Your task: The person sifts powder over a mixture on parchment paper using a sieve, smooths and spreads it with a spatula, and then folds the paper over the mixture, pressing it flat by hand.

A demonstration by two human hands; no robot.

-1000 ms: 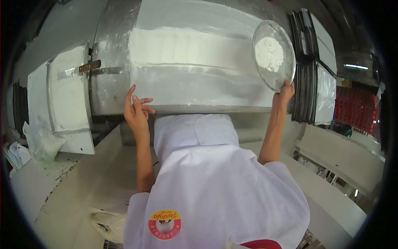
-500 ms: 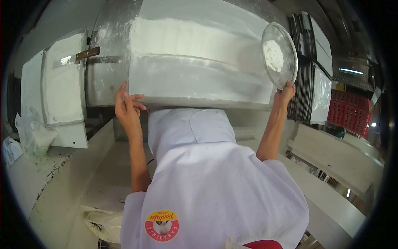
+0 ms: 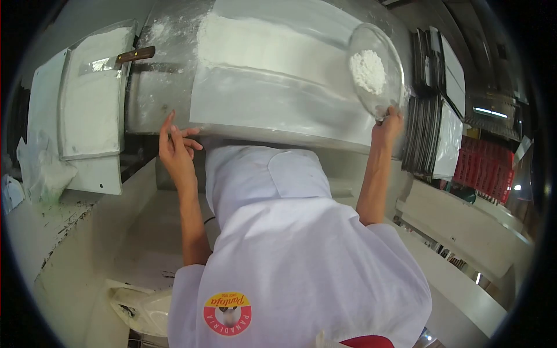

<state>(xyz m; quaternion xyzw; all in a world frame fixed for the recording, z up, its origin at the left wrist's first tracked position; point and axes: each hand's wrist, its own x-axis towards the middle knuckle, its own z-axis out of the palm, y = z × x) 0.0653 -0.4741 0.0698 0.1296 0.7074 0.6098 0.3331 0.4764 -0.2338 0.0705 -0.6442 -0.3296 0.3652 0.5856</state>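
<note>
My right hand [image 3: 389, 127] grips the near rim of a round, see-through sieve [image 3: 393, 75], tilted over the right part of the sheet. A heap of white flour [image 3: 368, 72] lies inside it. Beneath spreads a large pale sheet [image 3: 249, 107] on a metal table, with a broad band of white flour [image 3: 261, 52] running across it. My left hand [image 3: 178, 151] is at the table's front edge, left of the sheet, fingers spread and holding nothing.
On the left, a flour-covered tray [image 3: 90, 124] carries a wooden-handled knife or scraper [image 3: 136, 54]. A plastic bag [image 3: 49, 174] sits near it. Stacked dark trays [image 3: 420, 139] stand on the right, beyond them a red crate [image 3: 484, 168].
My right hand has moved the sieve slightly left and up in the view. The view itself has shifted a little. My left hand stays nearly in place, still with spread fingers.
</note>
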